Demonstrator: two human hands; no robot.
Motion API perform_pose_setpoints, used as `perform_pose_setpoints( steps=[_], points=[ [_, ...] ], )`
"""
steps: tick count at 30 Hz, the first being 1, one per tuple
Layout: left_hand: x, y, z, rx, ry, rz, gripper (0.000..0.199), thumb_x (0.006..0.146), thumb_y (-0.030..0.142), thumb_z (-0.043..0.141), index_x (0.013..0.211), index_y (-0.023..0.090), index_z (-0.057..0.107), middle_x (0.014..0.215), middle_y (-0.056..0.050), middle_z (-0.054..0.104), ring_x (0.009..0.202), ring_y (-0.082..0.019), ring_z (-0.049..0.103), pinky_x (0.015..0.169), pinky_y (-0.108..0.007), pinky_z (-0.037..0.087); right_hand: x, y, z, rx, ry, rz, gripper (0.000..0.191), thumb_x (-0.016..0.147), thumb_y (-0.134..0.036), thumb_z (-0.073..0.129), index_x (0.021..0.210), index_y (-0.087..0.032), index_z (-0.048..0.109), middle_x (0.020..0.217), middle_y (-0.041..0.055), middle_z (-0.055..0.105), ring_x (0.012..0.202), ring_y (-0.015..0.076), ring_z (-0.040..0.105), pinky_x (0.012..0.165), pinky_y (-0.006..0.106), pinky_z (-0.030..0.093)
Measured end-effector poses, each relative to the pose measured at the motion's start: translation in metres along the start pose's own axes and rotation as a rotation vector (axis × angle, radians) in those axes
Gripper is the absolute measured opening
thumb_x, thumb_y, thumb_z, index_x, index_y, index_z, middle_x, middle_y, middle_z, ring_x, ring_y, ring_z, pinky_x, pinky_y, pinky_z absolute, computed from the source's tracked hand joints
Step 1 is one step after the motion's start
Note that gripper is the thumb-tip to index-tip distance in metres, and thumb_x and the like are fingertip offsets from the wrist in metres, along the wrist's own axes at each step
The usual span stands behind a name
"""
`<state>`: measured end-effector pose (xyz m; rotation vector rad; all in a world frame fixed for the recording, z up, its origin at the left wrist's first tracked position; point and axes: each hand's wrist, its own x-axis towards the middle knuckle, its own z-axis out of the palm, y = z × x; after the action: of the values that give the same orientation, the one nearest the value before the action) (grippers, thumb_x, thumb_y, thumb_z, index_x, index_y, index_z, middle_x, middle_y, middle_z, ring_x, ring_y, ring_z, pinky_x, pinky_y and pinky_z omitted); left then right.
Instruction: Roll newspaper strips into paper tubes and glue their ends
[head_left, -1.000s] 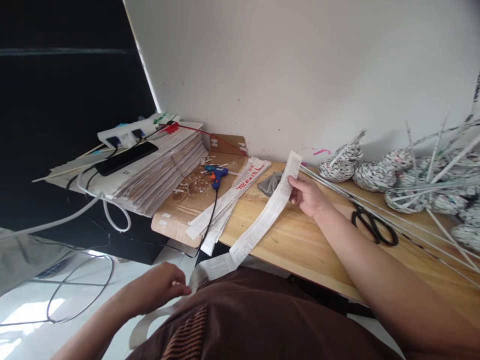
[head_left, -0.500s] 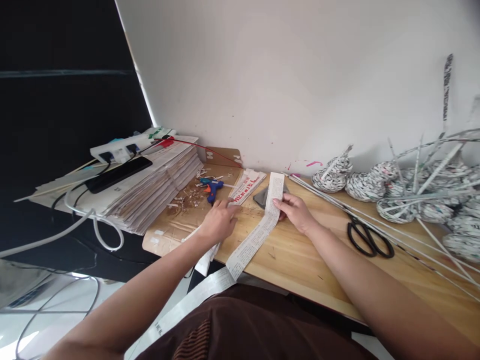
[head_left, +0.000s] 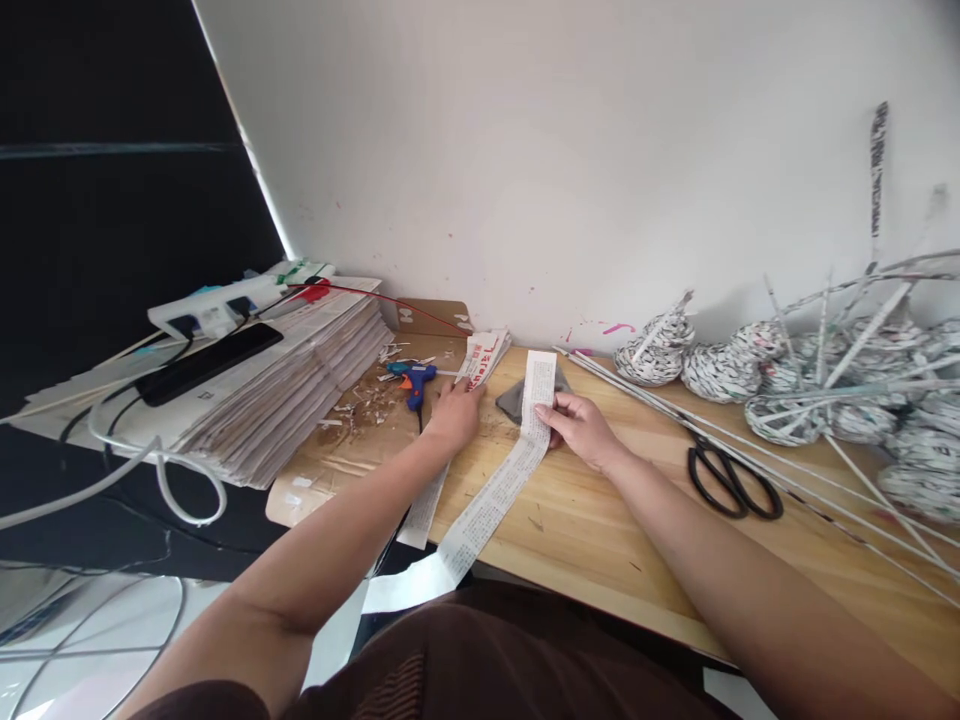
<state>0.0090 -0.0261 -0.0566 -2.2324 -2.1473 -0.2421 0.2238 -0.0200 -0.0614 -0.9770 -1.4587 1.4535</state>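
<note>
While the right hand (head_left: 577, 430) pinches the paper strip (head_left: 501, 487) near its far end, the length slants leftward over the desk's (head_left: 600, 535) front edge; the left hand (head_left: 454, 412) lies over the strip pile (head_left: 488, 349), its grip impossible to tell.

Woven paper pcs (head_left: 720, 372) line back edge of surface (head_left: 600, 540), R side, blk scissors (head_left: 721, 462) nearer front edge, & L, paper stack (head_left: 300, 390) has white pwr strip (head_left: 217, 305) nr its back edge, blk phone (head_left: 210, 365) on top.

text illegible | red-lettered paper strips (head_left: 485, 352) | finely printed long strip (head_left: 491, 505)
</note>
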Motion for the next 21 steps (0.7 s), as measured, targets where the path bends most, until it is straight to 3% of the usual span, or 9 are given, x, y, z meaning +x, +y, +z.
perform_pose_setpoints(
  steps=[4,7,10,13,14,16,19,21],
  points=[
    [0.002,0.003,-0.003,-0.015,0.004,-0.016,0.051,0.084,0.011,0.043,0.131,0.026,0.058,0.142,-0.012,0.048,0.121,-0.034,0.045,0.094,-0.052,0.040,-0.001,-0.002,0.000,0.002,0.007,-0.005,0.025,0.071,-0.042,0.074,0.078,-0.018,0.069,0.061,0.0005,0.066,0.047,0.0124,0.059,0.040,0.021,0.048],
    [-0.004,0.006,-0.012,-0.094,0.090,0.012,0.037,0.087,0.024,0.050,0.120,0.026,0.066,0.140,-0.012,0.051,0.127,-0.036,0.042,0.098,-0.055,0.036,-0.002,-0.005,0.001,-0.010,0.002,-0.022,0.027,0.071,-0.044,0.074,0.077,-0.018,0.069,0.058,0.0002,0.064,0.042,0.0109,0.055,0.035,0.020,0.043],
    [-0.010,0.016,-0.026,-0.538,0.157,0.081,0.030,0.089,0.037,0.051,0.099,0.020,0.074,0.119,-0.011,0.066,0.118,-0.029,0.053,0.099,-0.046,0.040,-0.004,-0.009,0.003,-0.032,0.001,-0.038,0.029,0.072,-0.046,0.073,0.071,-0.018,0.066,0.055,0.0000,0.062,0.039,0.0105,0.052,0.033,0.020,0.040],
    [-0.013,0.032,-0.038,-1.168,-0.057,-0.024,0.039,0.089,0.046,0.049,0.102,0.016,0.071,0.101,-0.010,0.071,0.096,-0.023,0.064,0.072,-0.031,0.053,-0.007,-0.012,0.008,-0.069,0.023,-0.060,0.033,0.072,-0.050,0.072,0.066,-0.019,0.061,0.052,-0.0002,0.059,0.037,0.0111,0.050,0.032,0.022,0.039],
    [-0.013,0.037,-0.041,-1.319,-0.142,-0.042,0.042,0.087,0.048,0.052,0.106,0.015,0.069,0.101,-0.010,0.071,0.092,-0.022,0.065,0.063,-0.027,0.052,-0.008,-0.012,0.010,-0.082,0.025,-0.069,0.035,0.072,-0.051,0.072,0.065,-0.020,0.060,0.051,-0.0004,0.059,0.037,0.0116,0.050,0.032,0.023,0.040],
    [-0.013,0.044,-0.046,-1.478,-0.205,-0.054,0.044,0.079,0.050,0.064,0.104,0.014,0.068,0.095,-0.008,0.070,0.078,-0.017,0.064,0.052,-0.021,0.049,-0.011,-0.013,0.012,-0.113,-0.003,-0.080,0.036,0.073,-0.054,0.070,0.065,-0.021,0.058,0.052,-0.0006,0.058,0.038,0.0132,0.052,0.034,0.025,0.041],
    [-0.012,0.046,-0.052,-1.588,-0.150,-0.105,0.037,0.070,0.044,0.075,0.087,0.012,0.066,0.079,-0.004,0.066,0.063,-0.010,0.059,0.050,-0.019,0.051,-0.011,-0.013,0.011,-0.249,-0.029,-0.177,0.039,0.083,-0.057,0.057,0.068,-0.021,0.059,0.062,0.0027,0.064,0.053,0.0184,0.061,0.049,0.031,0.049],
    [-0.012,0.043,-0.061,-1.684,-0.122,-0.163,0.031,0.074,0.039,0.074,0.081,0.012,0.061,0.073,-0.003,0.064,0.063,-0.010,0.061,0.059,-0.024,0.056,-0.010,-0.013,0.007,-0.440,0.007,-0.343,0.039,0.092,-0.052,0.045,0.081,-0.021,0.066,0.085,0.0067,0.071,0.082,0.0236,0.066,0.075,0.037,0.051]
  ],
)
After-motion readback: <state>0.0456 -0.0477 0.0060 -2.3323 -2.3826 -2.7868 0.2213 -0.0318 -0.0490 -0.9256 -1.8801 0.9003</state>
